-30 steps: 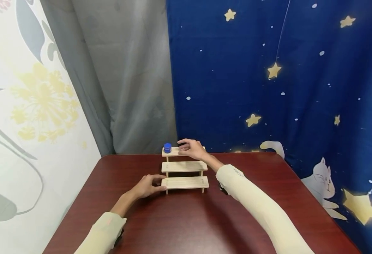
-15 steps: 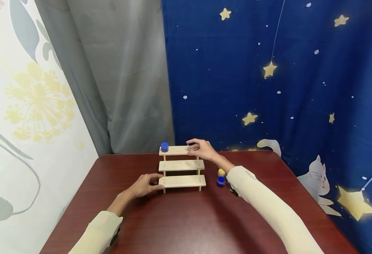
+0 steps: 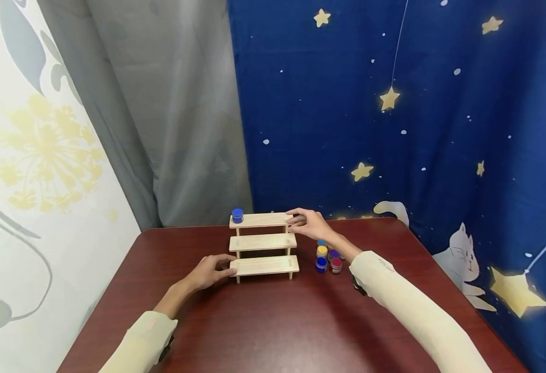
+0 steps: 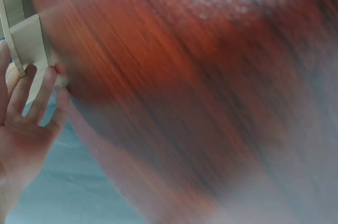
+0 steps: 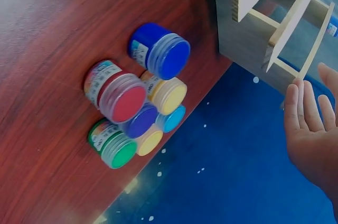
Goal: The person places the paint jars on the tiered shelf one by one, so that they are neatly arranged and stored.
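Observation:
A three-step wooden display stand (image 3: 262, 242) stands on the dark red table. One blue paint jar (image 3: 238, 216) sits at the left end of its top step. My left hand (image 3: 206, 271) holds the left end of the bottom step, thumb by the front corner and forefinger at the back. The left wrist view shows its fingertips against the pale wood. My right hand (image 3: 311, 225) is at the right end of the top step. In the right wrist view its fingers (image 5: 312, 115) are nearly straight, with nothing in them, tips close to the wood.
Several paint jars with clear lids cluster right of the stand, among them a blue jar (image 5: 161, 50), a red jar (image 5: 119, 94), a yellow jar (image 5: 168, 96) and a green jar (image 5: 113, 145). My right forearm (image 3: 347, 248) passes over them. Curtains (image 3: 310, 129) hang behind the table's back edge.
My right hand has moved right along the top step, away from the blue jar to the step's right end. More jars now show beside the forearm. The left hand stays at the bottom step.

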